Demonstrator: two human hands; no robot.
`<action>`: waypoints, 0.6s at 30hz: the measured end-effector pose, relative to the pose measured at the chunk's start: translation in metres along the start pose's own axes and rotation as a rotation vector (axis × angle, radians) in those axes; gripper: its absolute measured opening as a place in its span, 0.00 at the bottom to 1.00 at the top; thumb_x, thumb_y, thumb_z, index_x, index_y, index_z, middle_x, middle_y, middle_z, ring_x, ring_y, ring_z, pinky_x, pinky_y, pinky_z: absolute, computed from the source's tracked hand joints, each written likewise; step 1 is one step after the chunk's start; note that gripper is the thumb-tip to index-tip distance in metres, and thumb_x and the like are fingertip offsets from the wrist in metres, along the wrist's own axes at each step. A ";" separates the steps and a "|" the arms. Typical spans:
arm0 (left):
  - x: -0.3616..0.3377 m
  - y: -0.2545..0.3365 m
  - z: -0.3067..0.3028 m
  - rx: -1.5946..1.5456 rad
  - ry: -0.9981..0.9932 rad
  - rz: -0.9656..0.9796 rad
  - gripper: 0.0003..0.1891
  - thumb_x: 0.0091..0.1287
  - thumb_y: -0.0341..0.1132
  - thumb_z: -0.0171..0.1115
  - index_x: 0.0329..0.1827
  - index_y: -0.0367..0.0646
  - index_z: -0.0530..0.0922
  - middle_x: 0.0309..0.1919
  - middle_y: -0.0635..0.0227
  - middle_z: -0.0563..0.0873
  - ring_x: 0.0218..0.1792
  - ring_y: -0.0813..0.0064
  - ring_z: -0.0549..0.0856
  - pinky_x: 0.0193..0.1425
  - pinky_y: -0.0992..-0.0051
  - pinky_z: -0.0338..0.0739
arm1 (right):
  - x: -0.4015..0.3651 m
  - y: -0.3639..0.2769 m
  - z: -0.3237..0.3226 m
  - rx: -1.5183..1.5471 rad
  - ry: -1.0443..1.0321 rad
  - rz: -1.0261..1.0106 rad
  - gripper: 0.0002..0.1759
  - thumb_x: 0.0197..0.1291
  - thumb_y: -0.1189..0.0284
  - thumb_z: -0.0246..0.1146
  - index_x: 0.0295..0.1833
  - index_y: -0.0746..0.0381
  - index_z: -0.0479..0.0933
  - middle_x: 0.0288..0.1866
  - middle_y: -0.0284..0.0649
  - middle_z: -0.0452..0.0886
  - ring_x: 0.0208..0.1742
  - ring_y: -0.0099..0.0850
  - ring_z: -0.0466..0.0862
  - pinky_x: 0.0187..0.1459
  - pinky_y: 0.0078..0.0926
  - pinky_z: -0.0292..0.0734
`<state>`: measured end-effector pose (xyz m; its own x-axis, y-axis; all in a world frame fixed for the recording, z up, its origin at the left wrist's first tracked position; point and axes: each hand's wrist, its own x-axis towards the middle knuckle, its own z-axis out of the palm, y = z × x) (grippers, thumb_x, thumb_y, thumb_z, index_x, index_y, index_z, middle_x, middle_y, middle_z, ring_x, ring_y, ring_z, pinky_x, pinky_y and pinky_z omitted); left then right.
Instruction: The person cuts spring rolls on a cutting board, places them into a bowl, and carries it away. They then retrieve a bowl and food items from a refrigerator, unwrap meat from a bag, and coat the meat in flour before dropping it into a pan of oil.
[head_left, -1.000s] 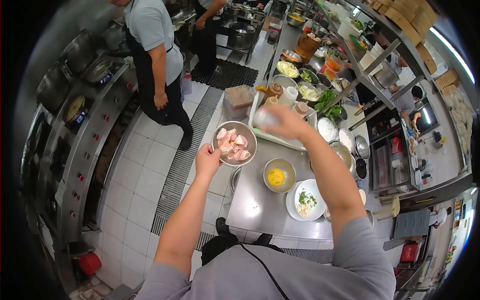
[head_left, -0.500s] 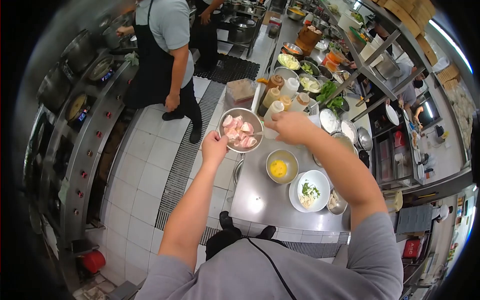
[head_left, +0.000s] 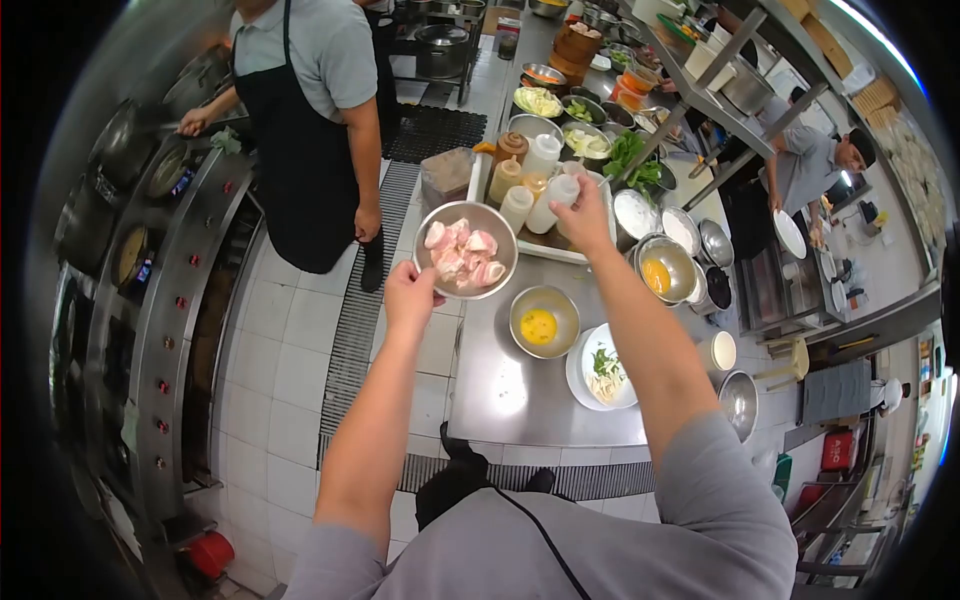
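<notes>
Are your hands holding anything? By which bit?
Left hand: the metal bowl, by its near rim. Right hand: a whitish squeeze bottle, by its side.

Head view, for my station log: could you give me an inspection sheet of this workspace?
Surface: steel table, some glare.
Job's things: meat bowl, with pale pink chunks; white bottle.
Clutter: tray crowded with other bottles; yellow-filled bowl and white bowl on the table.
Hands: left hand holds the meat bowl; right hand holds the white bottle at the tray.
Cables: black cord down the shirt, purpose unclear.
Surroundings: co-worker by the stove; tiled floor.
</notes>
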<state>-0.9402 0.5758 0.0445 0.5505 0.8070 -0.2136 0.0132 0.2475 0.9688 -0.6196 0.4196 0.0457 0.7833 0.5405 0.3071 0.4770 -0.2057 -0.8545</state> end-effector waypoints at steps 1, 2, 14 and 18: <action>-0.006 -0.003 -0.001 0.009 -0.007 -0.001 0.14 0.66 0.28 0.66 0.27 0.42 0.68 0.25 0.65 0.81 0.23 0.75 0.86 0.25 0.72 0.87 | -0.008 -0.005 0.000 0.004 0.008 0.007 0.43 0.59 0.68 0.78 0.75 0.69 0.66 0.65 0.52 0.79 0.65 0.41 0.81 0.67 0.38 0.75; -0.013 -0.006 -0.001 0.011 -0.012 0.007 0.14 0.66 0.28 0.66 0.27 0.42 0.68 0.25 0.66 0.81 0.23 0.76 0.85 0.25 0.73 0.86 | -0.023 -0.020 0.004 -0.101 0.173 -0.096 0.44 0.59 0.66 0.78 0.76 0.69 0.66 0.64 0.51 0.80 0.62 0.39 0.82 0.66 0.38 0.76; -0.194 -0.058 0.123 0.212 -0.616 -0.042 0.13 0.73 0.33 0.69 0.34 0.41 0.72 0.29 0.71 0.81 0.28 0.82 0.81 0.35 0.77 0.82 | -0.364 -0.054 -0.133 0.859 0.260 0.731 0.35 0.62 0.77 0.59 0.77 0.66 0.66 0.62 0.46 0.82 0.58 0.37 0.86 0.49 0.35 0.88; -0.291 -0.070 0.199 0.286 -0.958 -0.082 0.12 0.75 0.38 0.69 0.48 0.38 0.79 0.42 0.67 0.86 0.39 0.80 0.84 0.45 0.76 0.81 | -0.496 -0.056 -0.247 0.944 0.599 0.726 0.35 0.61 0.78 0.58 0.76 0.69 0.64 0.61 0.48 0.83 0.56 0.39 0.88 0.47 0.38 0.90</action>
<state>-0.9347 0.2169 0.0634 0.9772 -0.0097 -0.2120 0.2122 0.0434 0.9763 -0.9363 -0.0384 0.0444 0.9099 0.0599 -0.4105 -0.3869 0.4793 -0.7877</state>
